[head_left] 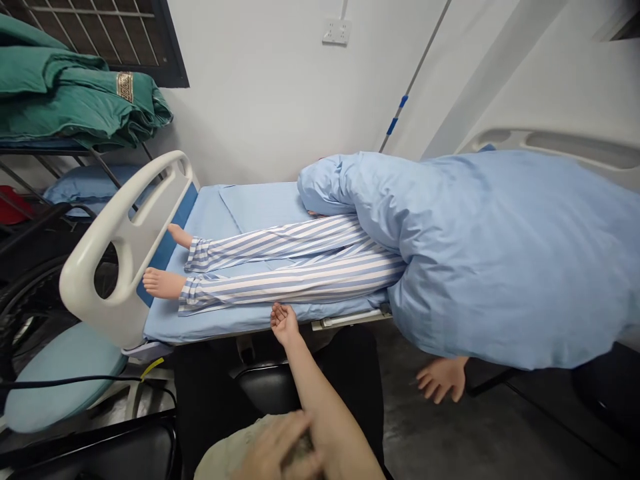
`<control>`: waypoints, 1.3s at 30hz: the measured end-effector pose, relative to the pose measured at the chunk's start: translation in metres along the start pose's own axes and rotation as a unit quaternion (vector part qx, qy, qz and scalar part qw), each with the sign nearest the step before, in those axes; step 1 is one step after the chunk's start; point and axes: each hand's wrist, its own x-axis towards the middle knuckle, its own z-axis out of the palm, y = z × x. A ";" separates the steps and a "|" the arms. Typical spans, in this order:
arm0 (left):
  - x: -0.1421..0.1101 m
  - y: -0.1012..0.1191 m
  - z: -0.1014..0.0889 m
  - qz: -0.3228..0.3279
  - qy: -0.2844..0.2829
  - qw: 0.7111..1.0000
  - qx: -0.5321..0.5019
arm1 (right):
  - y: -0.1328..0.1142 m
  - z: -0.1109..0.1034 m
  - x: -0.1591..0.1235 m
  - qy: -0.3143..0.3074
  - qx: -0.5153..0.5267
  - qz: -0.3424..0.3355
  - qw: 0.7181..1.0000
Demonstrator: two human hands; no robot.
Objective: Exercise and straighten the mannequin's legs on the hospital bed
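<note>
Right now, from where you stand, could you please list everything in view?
manikin: one, striped blue-and-white pyjama trousers, lying on the bed
quilt: one, light blue, over the manikin's upper body
mattress sheet: one, light blue, under the legs
bed end board: one, white, at the bare feet
folded blanket: one, green, on a rack at left
pillow: one, blue, under the rack
wall socket: one, white, on the wall
stool seat: one, pale teal, lower left
right hand: one, open at the sheet's edge
left hand: one, over the right forearm
</note>
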 end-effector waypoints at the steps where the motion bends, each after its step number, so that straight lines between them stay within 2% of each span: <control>1: 0.002 -0.016 -0.007 -0.030 0.013 0.999 -0.001 | 0.000 0.000 0.000 -0.003 -0.009 0.002 1.000; 3: 0.008 -0.051 -0.023 -0.117 0.047 0.992 0.001 | -0.001 0.000 -0.002 -0.009 -0.029 0.006 1.000; 6: 0.026 -0.111 -0.047 -0.234 0.115 0.965 0.010 | -0.001 0.002 -0.009 -0.020 -0.077 0.004 0.997; 10: 0.055 -0.189 -0.073 -0.281 0.188 0.941 0.031 | -0.001 0.008 -0.021 -0.054 -0.162 -0.019 0.985; 12: 0.064 -0.222 -0.079 -0.290 0.186 0.936 0.068 | -0.003 0.014 -0.027 -0.072 -0.196 -0.032 0.978; 14: 0.066 -0.249 -0.081 -0.300 0.159 0.931 0.131 | -0.007 0.022 -0.031 -0.096 -0.248 -0.049 0.963; 17: 0.060 -0.275 -0.079 -0.294 0.106 0.922 0.228 | -0.016 0.041 -0.036 -0.147 -0.345 -0.088 0.923; 19: 0.056 -0.282 -0.077 -0.283 0.086 0.916 0.271 | -0.023 0.059 -0.039 -0.179 -0.400 -0.132 0.889; 21: 0.053 -0.284 -0.074 -0.276 0.084 0.911 0.296 | -0.030 0.082 -0.041 -0.203 -0.450 -0.221 0.841; 24: 0.051 -0.283 -0.071 -0.267 0.094 0.908 0.309 | -0.037 0.123 -0.043 -0.208 -0.506 -0.400 0.735; 26: 0.051 -0.284 -0.069 -0.262 0.104 0.908 0.311 | -0.038 0.147 -0.038 -0.201 -0.548 -0.479 0.655; 27: 0.050 -0.285 -0.068 -0.257 0.111 0.908 0.311 | -0.037 0.156 -0.034 -0.198 -0.579 -0.498 0.615; 30: 0.045 -0.291 -0.070 -0.233 0.120 0.916 0.304 | -0.027 0.168 -0.014 -0.177 -0.688 -0.482 0.513; 34: 0.039 -0.299 -0.079 -0.207 0.096 0.934 0.276 | -0.010 0.156 0.011 -0.109 -0.790 -0.432 0.422; 36: 0.040 -0.301 -0.085 -0.212 0.089 0.941 0.248 | -0.005 0.150 0.018 -0.090 -0.801 -0.443 0.393; 39: 0.051 -0.298 -0.092 -0.233 0.115 0.947 0.187 | -0.002 0.147 0.020 -0.079 -0.798 -0.455 0.387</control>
